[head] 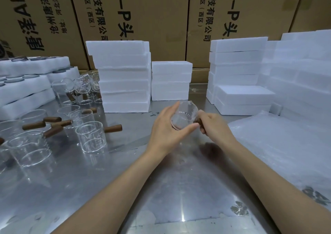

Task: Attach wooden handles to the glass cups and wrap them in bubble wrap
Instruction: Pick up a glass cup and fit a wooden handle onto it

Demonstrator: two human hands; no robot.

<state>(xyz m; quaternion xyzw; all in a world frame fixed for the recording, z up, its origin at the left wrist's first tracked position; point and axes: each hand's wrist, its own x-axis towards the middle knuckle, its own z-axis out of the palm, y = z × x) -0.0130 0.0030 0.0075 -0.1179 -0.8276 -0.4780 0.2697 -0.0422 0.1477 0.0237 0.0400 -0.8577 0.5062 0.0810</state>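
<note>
Using the tall foam stack point(123, 76) as the landmark: way off to its left, foam trays point(26, 83) are sitting along the table edge with dark round lids in them. Just left and in front of the stack, a bunch of finished glass cups point(89, 137) are standing around with their wooden handles point(113, 128) sticking out every which way — pretty crowded over there.

Right and in front of the stack, over the steel table point(125, 171), the left hand point(166, 131) is cupping a tilted glass cup point(185, 116), fingers and thumb curving around its body. The right hand point(213, 124) is sitting on the cup's far side, fingers curled tight around a dark wooden handle point(199, 121) that's meeting the glass. The cup is lying between the two hands, off the table surface.

Bare metal is stretching out below the hands toward the camera, so plenty of room there. Further right of the stack, a shorter foam pile point(171, 80), then more foam blocks point(240, 76), and a heap of bubble wrap point(286, 144) is lying near the right hand. Cardboard boxes point(143, 10) are walling off the back.
</note>
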